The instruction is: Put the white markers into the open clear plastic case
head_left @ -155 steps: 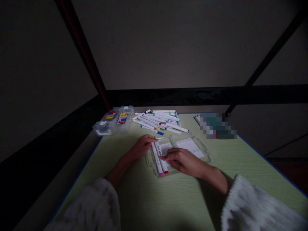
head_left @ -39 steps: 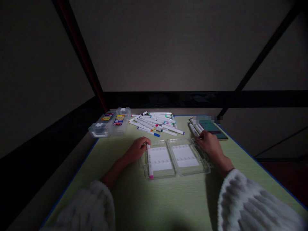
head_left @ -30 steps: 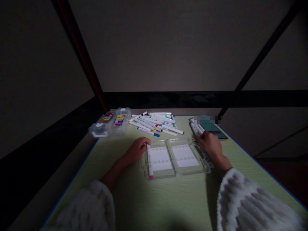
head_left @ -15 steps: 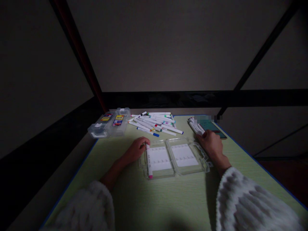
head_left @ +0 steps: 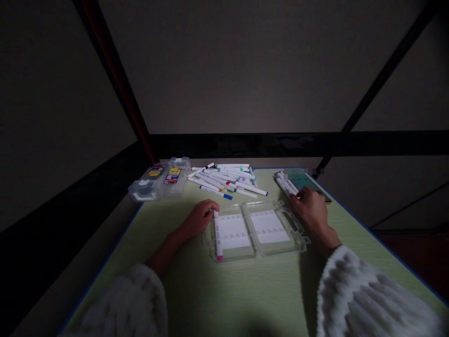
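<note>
The pink-capped marker [head_left: 218, 236] lay along the left side of the open case [head_left: 251, 230], the left hand [head_left: 200, 219] touching its far end. The right hand [head_left: 310, 209] touched the white markers [head_left: 286, 185], far right. Whether either gripped, I could not tell. Markers seemed light, stiff, smooth; best held mid-barrel.

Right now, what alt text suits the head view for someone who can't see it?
A person's left hand is at the far end of a pink-tipped marker in an open clear case; the right hand touches white markers beside a flat screen device. Beyond lie a marker pile and a labelled clear container.
</note>
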`<action>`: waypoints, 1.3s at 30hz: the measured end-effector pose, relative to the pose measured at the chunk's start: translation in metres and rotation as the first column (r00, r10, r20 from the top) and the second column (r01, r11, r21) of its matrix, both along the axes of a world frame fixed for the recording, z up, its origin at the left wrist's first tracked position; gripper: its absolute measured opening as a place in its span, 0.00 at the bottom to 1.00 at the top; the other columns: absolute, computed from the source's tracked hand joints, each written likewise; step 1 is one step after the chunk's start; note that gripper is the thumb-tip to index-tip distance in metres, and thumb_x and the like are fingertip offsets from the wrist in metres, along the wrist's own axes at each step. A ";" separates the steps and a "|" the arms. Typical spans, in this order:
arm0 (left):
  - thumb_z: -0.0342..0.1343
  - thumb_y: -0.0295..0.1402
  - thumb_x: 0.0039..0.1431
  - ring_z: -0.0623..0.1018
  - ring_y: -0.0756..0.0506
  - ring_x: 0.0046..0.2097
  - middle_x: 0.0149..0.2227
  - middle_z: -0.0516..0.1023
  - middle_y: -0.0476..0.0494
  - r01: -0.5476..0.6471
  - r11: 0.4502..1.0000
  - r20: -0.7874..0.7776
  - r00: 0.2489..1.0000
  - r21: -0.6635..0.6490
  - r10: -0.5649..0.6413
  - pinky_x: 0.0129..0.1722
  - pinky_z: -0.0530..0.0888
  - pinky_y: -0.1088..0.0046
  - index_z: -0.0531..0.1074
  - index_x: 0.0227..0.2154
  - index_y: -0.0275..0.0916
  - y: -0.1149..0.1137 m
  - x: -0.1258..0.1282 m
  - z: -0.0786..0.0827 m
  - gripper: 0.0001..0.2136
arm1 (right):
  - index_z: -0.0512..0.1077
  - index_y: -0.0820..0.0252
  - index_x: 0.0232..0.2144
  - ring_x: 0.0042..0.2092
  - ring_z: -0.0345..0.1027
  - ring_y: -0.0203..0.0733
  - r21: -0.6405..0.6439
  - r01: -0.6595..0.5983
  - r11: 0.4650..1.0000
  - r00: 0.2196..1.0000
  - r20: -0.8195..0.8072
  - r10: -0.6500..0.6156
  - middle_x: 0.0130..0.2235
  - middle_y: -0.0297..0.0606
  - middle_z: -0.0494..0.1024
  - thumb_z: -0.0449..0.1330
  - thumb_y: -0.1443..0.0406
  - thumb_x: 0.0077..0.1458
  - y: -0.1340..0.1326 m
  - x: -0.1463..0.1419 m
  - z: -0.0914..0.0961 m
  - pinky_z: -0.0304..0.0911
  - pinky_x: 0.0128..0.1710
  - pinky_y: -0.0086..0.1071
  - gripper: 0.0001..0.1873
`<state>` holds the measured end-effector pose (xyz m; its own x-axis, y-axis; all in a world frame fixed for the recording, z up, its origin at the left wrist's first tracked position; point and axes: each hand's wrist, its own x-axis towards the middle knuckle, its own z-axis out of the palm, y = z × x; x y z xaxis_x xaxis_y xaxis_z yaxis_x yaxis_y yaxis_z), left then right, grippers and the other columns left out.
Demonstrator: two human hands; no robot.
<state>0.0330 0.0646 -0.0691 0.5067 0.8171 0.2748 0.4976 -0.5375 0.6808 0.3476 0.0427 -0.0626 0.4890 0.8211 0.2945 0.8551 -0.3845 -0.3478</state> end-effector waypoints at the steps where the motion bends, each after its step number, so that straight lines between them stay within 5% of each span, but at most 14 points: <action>1: 0.42 0.18 0.45 0.71 0.47 0.40 0.35 0.73 0.43 0.003 1.000 -0.003 1.000 0.007 -0.003 0.44 0.66 0.69 0.68 0.28 0.34 0.000 0.000 -0.001 0.12 | 0.69 0.63 0.31 0.29 0.67 0.45 0.023 -0.023 0.999 1.000 -0.002 0.023 0.28 0.47 0.75 0.52 0.62 0.45 0.000 -0.002 0.002 0.53 0.25 0.30 0.12; 7: 0.43 0.18 0.46 0.71 0.48 0.41 0.36 0.72 0.42 0.019 0.998 -0.019 1.000 0.058 -0.018 0.45 0.66 0.69 0.70 0.31 0.34 0.004 -0.001 -0.004 0.13 | 0.67 0.59 0.27 0.25 0.64 0.40 0.217 -0.225 0.950 0.974 0.021 0.226 0.23 0.37 0.72 0.52 0.68 0.38 -0.004 -0.016 0.010 0.51 0.23 0.28 0.08; 11: 0.43 0.19 0.47 0.71 0.48 0.41 0.37 0.72 0.41 0.022 0.998 -0.018 1.000 0.063 -0.021 0.44 0.67 0.70 0.71 0.32 0.33 0.004 0.000 -0.004 0.14 | 0.64 0.59 0.25 0.22 0.60 0.38 0.247 -0.325 0.913 0.945 0.040 0.326 0.21 0.33 0.68 0.51 0.70 0.35 -0.009 -0.028 0.016 0.48 0.22 0.27 0.08; 18: 0.43 0.18 0.46 0.71 0.48 0.41 0.37 0.72 0.41 -0.007 0.997 -0.034 0.999 0.075 0.009 0.44 0.67 0.69 0.72 0.32 0.33 0.002 0.002 -0.003 0.15 | 0.64 0.60 0.25 0.22 0.57 0.36 0.235 -0.588 0.774 0.807 0.112 0.580 0.19 0.32 0.63 0.46 0.74 0.35 -0.014 -0.046 0.019 0.47 0.24 0.27 0.12; 31: 0.43 0.17 0.45 0.71 0.48 0.40 0.36 0.72 0.40 -0.039 0.995 -0.001 0.999 0.092 0.039 0.43 0.68 0.70 0.72 0.31 0.32 0.004 0.004 -0.006 0.15 | 0.62 0.60 0.25 0.23 0.55 0.36 0.219 -0.691 0.689 0.711 0.032 0.702 0.20 0.33 0.63 0.43 0.77 0.32 -0.016 -0.061 0.015 0.47 0.24 0.26 0.15; 39: 0.43 0.16 0.44 0.72 0.48 0.40 0.35 0.72 0.41 -0.080 0.994 0.040 0.996 0.077 0.077 0.43 0.68 0.70 0.73 0.30 0.32 0.009 0.004 -0.011 0.15 | 0.62 0.60 0.26 0.35 0.62 0.38 0.160 -0.757 0.633 0.643 0.012 0.766 0.29 0.36 0.68 0.43 0.78 0.29 -0.015 -0.089 0.024 0.53 0.33 0.26 0.18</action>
